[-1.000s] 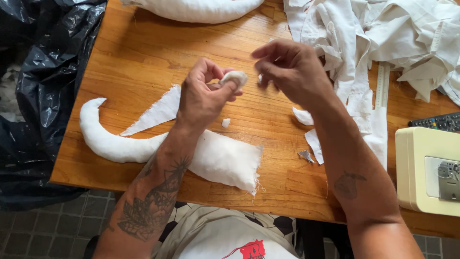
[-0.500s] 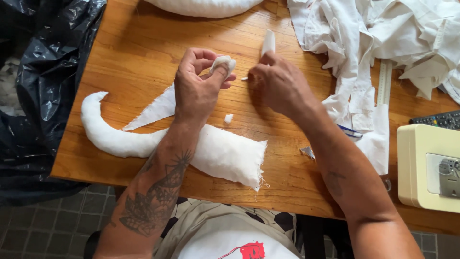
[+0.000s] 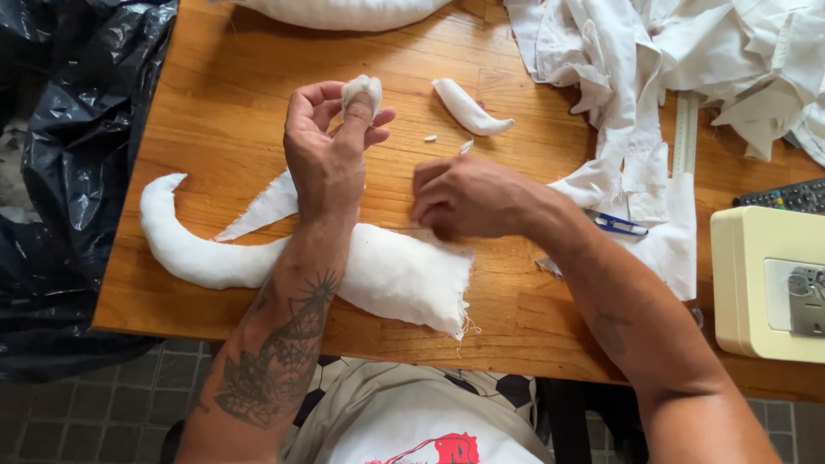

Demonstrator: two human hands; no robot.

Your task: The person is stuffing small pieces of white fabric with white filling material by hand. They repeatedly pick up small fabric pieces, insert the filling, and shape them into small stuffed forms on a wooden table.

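Observation:
My left hand (image 3: 328, 155) is raised over the wooden table (image 3: 215, 103) and pinches a small white stuffed fabric piece (image 3: 361, 88) between thumb and fingers. My right hand (image 3: 468, 196) rests low on the table with its fingers curled down at the top edge of a long white stuffed shape (image 3: 284, 258) with a curved tail; what the fingers hold is hidden. A small curved white stuffed piece (image 3: 468, 107) lies on the table just beyond my right hand. A flat white triangular scrap (image 3: 262, 209) lies under my left wrist.
A heap of white cloth (image 3: 687, 60) covers the table's far right, with a ruler (image 3: 685, 133) and blue-handled snips (image 3: 619, 225) beside it. A cream sewing machine (image 3: 765, 283) stands at the right edge. A black plastic bag (image 3: 69, 172) hangs at the left. Another stuffed white form (image 3: 344, 13) lies at the far edge.
My right hand has let go of the small curved piece, which now lies on the table, and has dropped down to the long stuffed shape. My left hand still holds its small piece.

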